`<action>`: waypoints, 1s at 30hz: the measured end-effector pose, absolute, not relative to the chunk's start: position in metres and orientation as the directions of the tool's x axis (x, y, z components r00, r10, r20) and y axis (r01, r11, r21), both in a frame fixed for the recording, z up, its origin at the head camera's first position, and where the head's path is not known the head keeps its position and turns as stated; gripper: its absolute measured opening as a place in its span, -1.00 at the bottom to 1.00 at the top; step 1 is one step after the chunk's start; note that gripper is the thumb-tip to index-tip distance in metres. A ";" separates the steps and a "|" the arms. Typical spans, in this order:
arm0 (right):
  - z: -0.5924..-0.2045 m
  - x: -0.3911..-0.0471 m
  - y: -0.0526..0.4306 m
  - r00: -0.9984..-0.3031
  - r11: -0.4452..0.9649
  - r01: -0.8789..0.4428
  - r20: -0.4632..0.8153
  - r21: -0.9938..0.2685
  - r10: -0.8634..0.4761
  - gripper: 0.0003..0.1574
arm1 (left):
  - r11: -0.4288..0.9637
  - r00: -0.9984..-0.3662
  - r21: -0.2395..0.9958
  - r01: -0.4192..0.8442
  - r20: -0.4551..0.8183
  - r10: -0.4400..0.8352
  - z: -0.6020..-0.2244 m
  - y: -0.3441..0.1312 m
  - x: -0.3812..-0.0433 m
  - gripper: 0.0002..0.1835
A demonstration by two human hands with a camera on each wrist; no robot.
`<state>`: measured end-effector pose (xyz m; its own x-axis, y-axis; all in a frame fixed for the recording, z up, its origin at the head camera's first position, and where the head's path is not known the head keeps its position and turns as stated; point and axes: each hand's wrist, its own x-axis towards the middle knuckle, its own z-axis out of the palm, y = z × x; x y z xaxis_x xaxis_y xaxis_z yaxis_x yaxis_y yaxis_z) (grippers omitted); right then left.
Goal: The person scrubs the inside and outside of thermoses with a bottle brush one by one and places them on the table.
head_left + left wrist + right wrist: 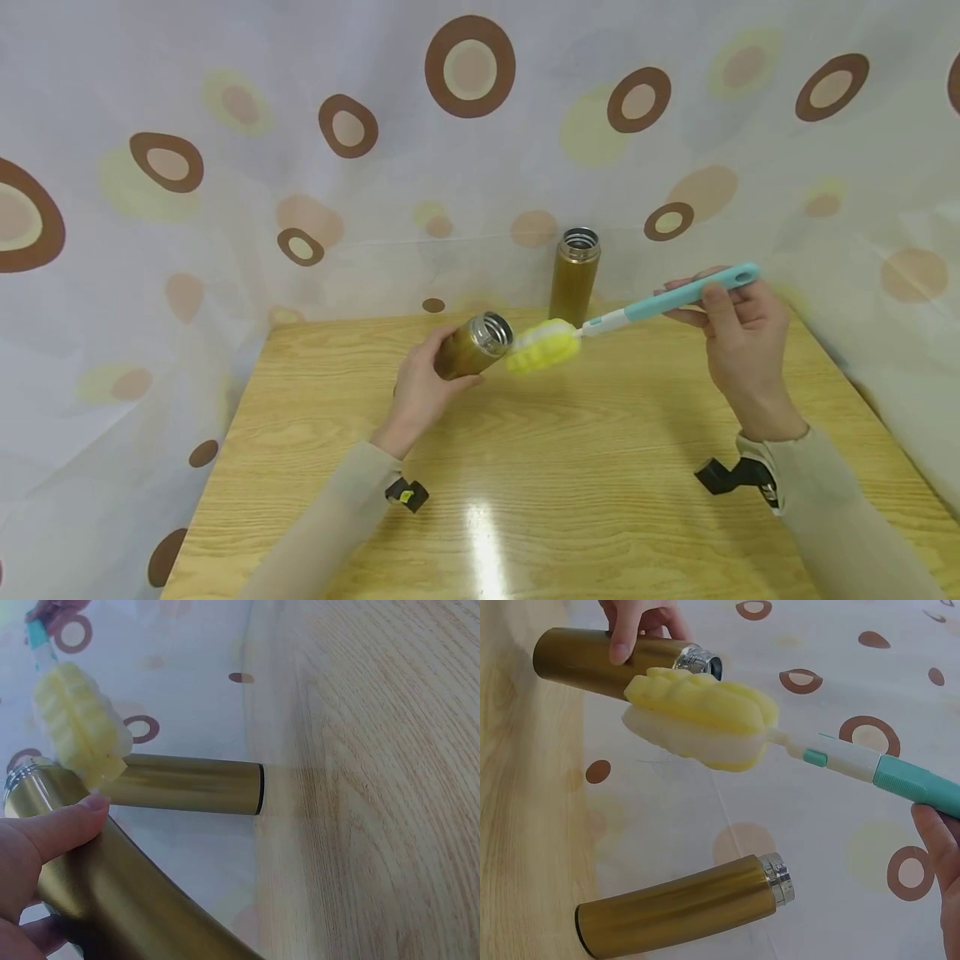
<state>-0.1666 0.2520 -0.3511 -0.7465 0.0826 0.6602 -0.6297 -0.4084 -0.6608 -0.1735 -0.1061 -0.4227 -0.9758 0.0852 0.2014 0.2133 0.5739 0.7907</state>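
Observation:
My left hand (425, 383) grips a gold thermos bottle (463, 350), tilted with its uncapped steel mouth toward the right. In my right hand (746, 350) is a bottle brush, its turquoise handle (675, 298) pinched between thumb and fingers. The brush's yellow and white sponge head (551, 344) points left, close by the mouth of the held bottle and outside it. The right wrist view shows the sponge head (705, 720) overlapping that bottle (607, 658). Fingers and thumb wrap the bottle body (127, 892) in the left wrist view.
A second gold thermos bottle (574, 279), also uncapped, stands upright at the back of the wooden table (570, 483). Behind and beside the table hangs a white sheet (405, 192) patterned with brown and yellow circles.

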 end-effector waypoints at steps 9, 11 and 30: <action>-0.346 -0.164 0.251 -0.759 -0.463 -0.603 0.645 -0.649 0.085 -0.78 | 0.607 -0.979 0.771 0.194 0.191 0.070 -0.422 -0.104 -0.175 -0.19; -0.345 -0.165 0.250 -0.764 -0.484 -0.595 0.639 -0.642 0.091 -0.78 | 0.606 -0.978 0.769 0.202 0.195 0.080 -0.423 -0.103 -0.175 -0.19; -0.344 -0.178 0.232 -0.758 -0.554 -0.620 0.607 -0.555 0.240 -0.78 | 0.590 -0.951 0.747 0.307 0.216 0.223 -0.427 -0.092 -0.166 -0.20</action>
